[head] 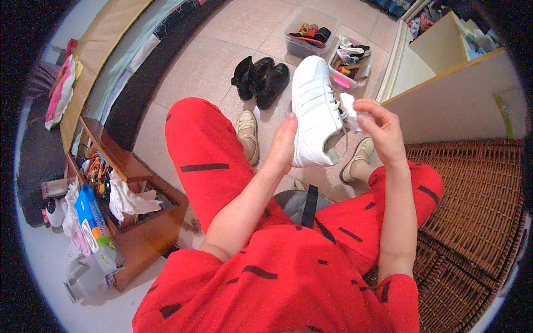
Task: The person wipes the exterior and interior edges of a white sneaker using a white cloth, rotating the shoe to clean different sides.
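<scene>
A white lace-up sneaker (313,112) is held up above the floor, its toe pointing away from me and its opening towards the lower right. My left hand (285,139) grips it along the sole side near the heel. Between the thumb and fingers of my right hand (377,125) is a crumpled white wipe or tissue (351,110), close beside the laces. Whether the wipe touches the shoe is hard to tell. Beyond the sneaker, a pair of black shoes (266,81) stands on the tiled floor.
Two clear plastic bins (297,49) (354,85) hold assorted items at the far side. A wooden cabinet (145,233) with an open drawer and a blue wipes pack (93,227) is at left. At right are a woven wicker surface (470,200) and a pale panel (454,100).
</scene>
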`<state>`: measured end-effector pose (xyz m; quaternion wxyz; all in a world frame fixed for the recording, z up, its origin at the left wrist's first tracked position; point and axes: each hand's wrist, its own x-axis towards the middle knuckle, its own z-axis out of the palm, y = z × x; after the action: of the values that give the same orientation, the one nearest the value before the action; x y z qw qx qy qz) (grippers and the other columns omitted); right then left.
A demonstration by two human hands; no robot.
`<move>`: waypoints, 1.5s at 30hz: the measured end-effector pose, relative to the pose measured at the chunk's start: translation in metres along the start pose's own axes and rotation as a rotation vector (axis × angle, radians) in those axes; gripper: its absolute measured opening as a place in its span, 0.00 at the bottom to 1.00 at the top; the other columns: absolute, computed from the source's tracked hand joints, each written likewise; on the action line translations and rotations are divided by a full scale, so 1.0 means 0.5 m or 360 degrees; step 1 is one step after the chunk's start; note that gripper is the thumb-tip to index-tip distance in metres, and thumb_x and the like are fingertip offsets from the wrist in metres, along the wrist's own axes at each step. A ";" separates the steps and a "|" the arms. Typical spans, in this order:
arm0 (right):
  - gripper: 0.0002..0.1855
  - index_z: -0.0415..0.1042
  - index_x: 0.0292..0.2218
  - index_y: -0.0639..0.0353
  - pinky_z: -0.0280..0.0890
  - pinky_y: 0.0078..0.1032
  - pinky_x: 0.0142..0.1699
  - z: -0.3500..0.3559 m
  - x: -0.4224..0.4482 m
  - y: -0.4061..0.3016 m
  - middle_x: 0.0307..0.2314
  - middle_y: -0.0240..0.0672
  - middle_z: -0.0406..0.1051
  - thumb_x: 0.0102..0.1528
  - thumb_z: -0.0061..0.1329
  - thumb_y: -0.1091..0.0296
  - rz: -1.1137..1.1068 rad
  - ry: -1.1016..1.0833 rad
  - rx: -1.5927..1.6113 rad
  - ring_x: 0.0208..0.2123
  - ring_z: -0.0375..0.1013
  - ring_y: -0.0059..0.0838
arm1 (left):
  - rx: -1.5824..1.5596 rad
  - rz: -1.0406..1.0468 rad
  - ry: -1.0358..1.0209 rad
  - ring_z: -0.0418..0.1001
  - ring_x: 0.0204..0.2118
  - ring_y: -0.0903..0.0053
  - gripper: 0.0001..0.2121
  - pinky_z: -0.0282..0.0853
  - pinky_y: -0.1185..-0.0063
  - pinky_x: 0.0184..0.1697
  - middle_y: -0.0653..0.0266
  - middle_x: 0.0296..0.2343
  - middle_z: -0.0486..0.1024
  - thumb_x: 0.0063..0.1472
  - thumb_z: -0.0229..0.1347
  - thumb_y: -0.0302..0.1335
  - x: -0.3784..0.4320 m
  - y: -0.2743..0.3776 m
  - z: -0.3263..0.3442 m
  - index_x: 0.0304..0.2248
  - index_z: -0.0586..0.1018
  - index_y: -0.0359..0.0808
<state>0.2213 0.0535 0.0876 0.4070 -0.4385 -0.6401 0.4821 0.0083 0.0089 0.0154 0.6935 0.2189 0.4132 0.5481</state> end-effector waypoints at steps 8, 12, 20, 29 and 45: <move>0.09 0.75 0.32 0.63 0.67 0.27 0.41 0.110 -0.028 -0.010 0.31 0.37 0.71 0.45 0.53 0.80 -0.0584 -0.0207 -0.0828 0.35 0.72 0.35 | 0.0043 0.0074 -0.0005 0.73 0.44 0.73 0.24 0.68 0.76 0.49 0.55 0.44 0.72 0.69 0.36 0.41 0.011 -0.017 -0.028 0.50 0.67 0.27; 0.08 0.74 0.30 0.61 0.66 0.32 0.40 0.095 -0.014 -0.002 0.29 0.38 0.69 0.44 0.53 0.78 -0.0524 -0.0028 -0.0930 0.35 0.72 0.39 | 0.0029 -0.0075 0.0020 0.73 0.44 0.74 0.23 0.68 0.76 0.48 0.55 0.44 0.72 0.69 0.36 0.40 -0.010 0.003 0.001 0.50 0.68 0.27; 0.06 0.73 0.28 0.60 0.66 0.32 0.39 0.095 -0.007 0.008 0.29 0.37 0.69 0.44 0.54 0.76 -0.0506 -0.0054 -0.0982 0.34 0.71 0.39 | 0.0094 0.0027 -0.0003 0.72 0.44 0.76 0.23 0.68 0.78 0.48 0.56 0.44 0.72 0.69 0.37 0.39 0.002 -0.015 -0.015 0.50 0.67 0.27; 0.06 0.72 0.27 0.64 0.66 0.27 0.37 0.094 0.009 0.002 0.27 0.36 0.69 0.42 0.55 0.79 -0.0437 -0.0094 -0.1060 0.33 0.72 0.35 | 0.0116 0.0048 0.0012 0.71 0.44 0.76 0.22 0.66 0.78 0.48 0.58 0.44 0.72 0.69 0.38 0.39 0.008 -0.008 -0.006 0.50 0.68 0.28; 0.08 0.73 0.37 0.62 0.64 0.20 0.44 -0.021 0.051 -0.093 0.34 0.30 0.72 0.53 0.48 0.79 -0.0073 0.0640 0.0099 0.37 0.70 0.20 | 0.0021 0.0011 -0.0241 0.69 0.50 0.74 0.27 0.64 0.77 0.52 0.56 0.50 0.68 0.69 0.36 0.44 0.036 0.075 0.038 0.55 0.63 0.28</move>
<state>0.2159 0.0737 0.1374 0.5508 -0.4986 -0.5404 0.3949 0.0034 0.0398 0.0486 0.7194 0.2658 0.3624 0.5296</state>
